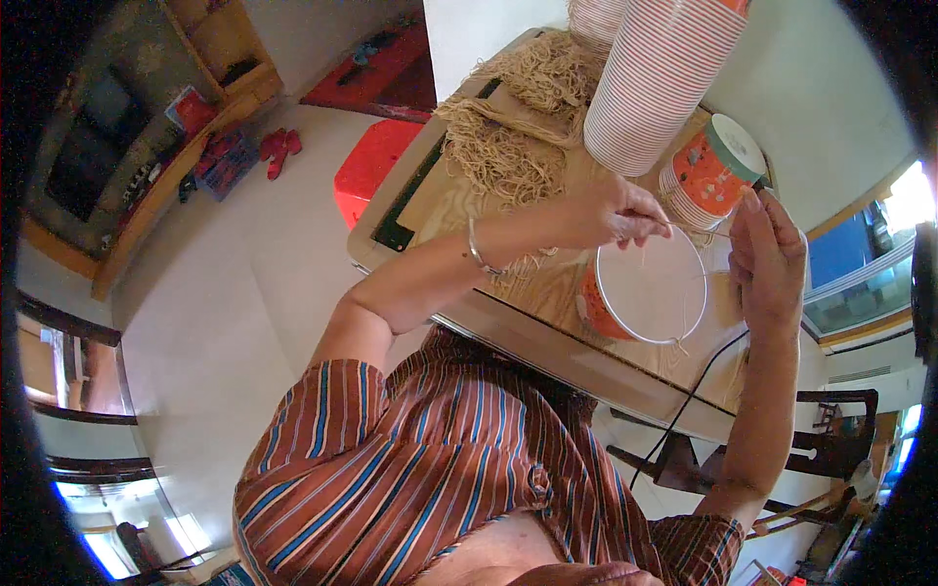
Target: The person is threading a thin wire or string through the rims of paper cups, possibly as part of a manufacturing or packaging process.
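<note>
An orange paper bucket (598, 309) with a white inside stands on the wooden table, its mouth facing up. A thin cord (700, 232) runs taut between my two hands over the bucket's far rim. My left hand (625, 211) pinches one part of the cord, fingers closed. To the right of the bucket, my right hand (767, 249) is raised, with its thumb and fingertips closed on the cord. At the bucket's near rim a small knot of cord (680, 344) shows. A strand also seems to hang along the inside, though it is faint.
Heaps of tan cord (503, 156) lie on the table (528, 308) at the far left. Behind the bucket rise a tall stack of paper buckets (664, 83) and a shorter orange stack (705, 181). A red stool (376, 166) stands beside the table; a black cable (696, 391) hangs over its near edge.
</note>
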The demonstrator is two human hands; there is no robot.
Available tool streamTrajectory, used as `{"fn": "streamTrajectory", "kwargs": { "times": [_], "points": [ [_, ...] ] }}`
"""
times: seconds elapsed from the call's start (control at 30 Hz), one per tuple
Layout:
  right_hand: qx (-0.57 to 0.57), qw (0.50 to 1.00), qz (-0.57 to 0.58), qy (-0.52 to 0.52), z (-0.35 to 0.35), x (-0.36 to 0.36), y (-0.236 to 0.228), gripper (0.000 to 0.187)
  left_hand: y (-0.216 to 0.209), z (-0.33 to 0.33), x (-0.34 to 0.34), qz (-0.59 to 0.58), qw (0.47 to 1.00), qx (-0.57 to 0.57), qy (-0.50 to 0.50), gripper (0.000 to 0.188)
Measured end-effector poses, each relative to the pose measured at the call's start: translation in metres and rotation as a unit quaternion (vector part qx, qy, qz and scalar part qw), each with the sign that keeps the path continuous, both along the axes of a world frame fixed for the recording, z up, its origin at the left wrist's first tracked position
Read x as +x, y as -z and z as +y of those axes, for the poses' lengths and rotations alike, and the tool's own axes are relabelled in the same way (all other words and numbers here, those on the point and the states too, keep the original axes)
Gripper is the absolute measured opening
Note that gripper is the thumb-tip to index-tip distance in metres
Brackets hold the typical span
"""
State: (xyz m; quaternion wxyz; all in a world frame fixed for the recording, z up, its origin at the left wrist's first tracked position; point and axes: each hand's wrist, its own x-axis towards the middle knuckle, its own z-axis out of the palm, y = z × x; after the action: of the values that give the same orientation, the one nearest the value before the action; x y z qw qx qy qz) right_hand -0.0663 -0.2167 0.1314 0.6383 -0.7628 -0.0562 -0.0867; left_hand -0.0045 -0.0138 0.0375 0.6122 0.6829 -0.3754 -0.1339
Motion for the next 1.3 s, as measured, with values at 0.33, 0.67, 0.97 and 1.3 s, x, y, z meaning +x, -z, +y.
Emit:
{"fn": "streamTrajectory", "kwargs": {
  "times": [0.33, 0.67, 0.97, 1.3],
  "points": [
    [-0.488, 0.844, -0.201, -0.092, -0.041, 0.012, 0.059, 0.015, -0.003, 0.022, 0.001, -0.383, 0.884, 0.214, -0.161, 0.023],
    [-0.166, 0.976, 0.034, -0.139, 0.023, 0.002, 0.043, 0.047, -0.028, -0.005, -0.019, -0.511, 0.761, 0.361, -0.174, 0.016],
    [-0.068, 0.983, 0.099, -0.138, 0.023, 0.018, 0.069, 0.049, -0.021, -0.001, -0.012, -0.525, 0.771, 0.336, -0.132, 0.013],
    [-0.177, 0.98, 0.021, -0.09, 0.015, 0.023, 0.084, 0.019, -0.008, 0.003, 0.001, -0.472, 0.817, 0.3, -0.14, 0.014]
  ]
}}
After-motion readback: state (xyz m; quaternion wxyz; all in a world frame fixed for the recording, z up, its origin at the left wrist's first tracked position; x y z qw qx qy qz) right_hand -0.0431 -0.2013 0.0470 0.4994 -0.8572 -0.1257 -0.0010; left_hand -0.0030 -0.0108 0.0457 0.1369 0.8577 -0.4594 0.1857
